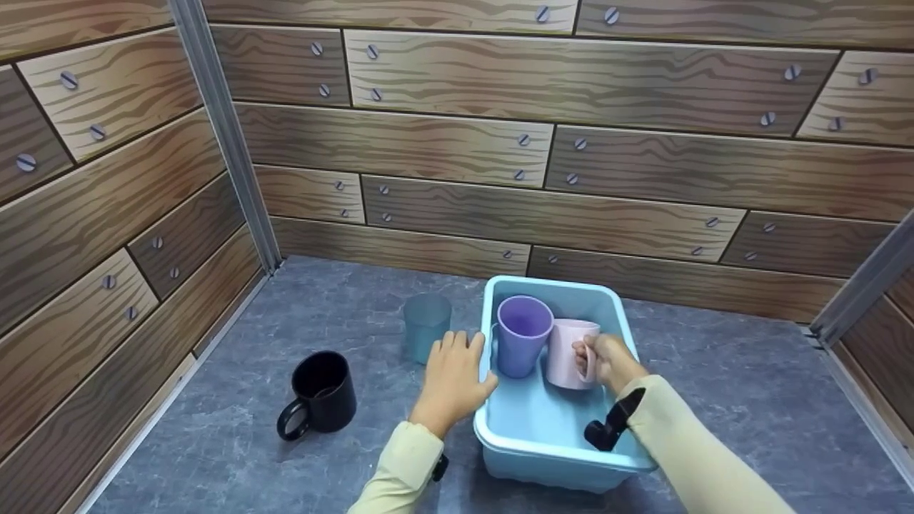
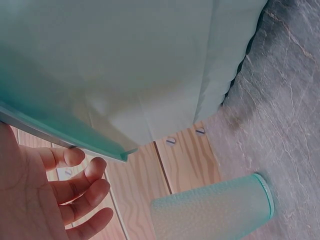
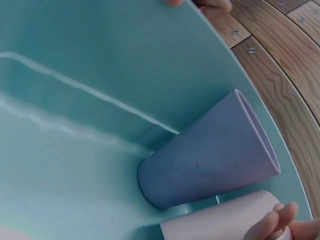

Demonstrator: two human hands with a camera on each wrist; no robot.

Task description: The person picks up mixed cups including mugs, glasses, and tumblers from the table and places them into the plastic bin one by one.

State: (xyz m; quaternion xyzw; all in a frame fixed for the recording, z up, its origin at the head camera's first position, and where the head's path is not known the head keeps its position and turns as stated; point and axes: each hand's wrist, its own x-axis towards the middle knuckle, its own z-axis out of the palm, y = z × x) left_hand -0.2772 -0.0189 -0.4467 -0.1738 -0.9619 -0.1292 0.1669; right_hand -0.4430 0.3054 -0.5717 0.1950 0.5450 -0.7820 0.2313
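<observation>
My right hand [image 1: 610, 360] grips the handle of a pale pink mug [image 1: 564, 353], which stands inside a light blue plastic bin [image 1: 550, 478]. Beside that mug in the bin is a tall purple cup [image 1: 520, 343], upright. My left hand [image 1: 453, 385] holds the bin's left rim, thumb over the inner side; in the left wrist view its loosely bent fingers [image 2: 85, 195] are outside, just under the rim. Left of the bin stands a translucent teal tumbler [image 1: 426, 328], partly behind the left fingertips. The right wrist view shows the purple cup [image 3: 210, 155] against the pink mug.
A black mug [image 1: 325, 392] stands upright on the left of the grey marbled tabletop [image 1: 214, 428], handle toward the front left. Wood-patterned panels [image 1: 457, 157] wall in the back and the sides, joined by metal corner posts [image 1: 228, 135].
</observation>
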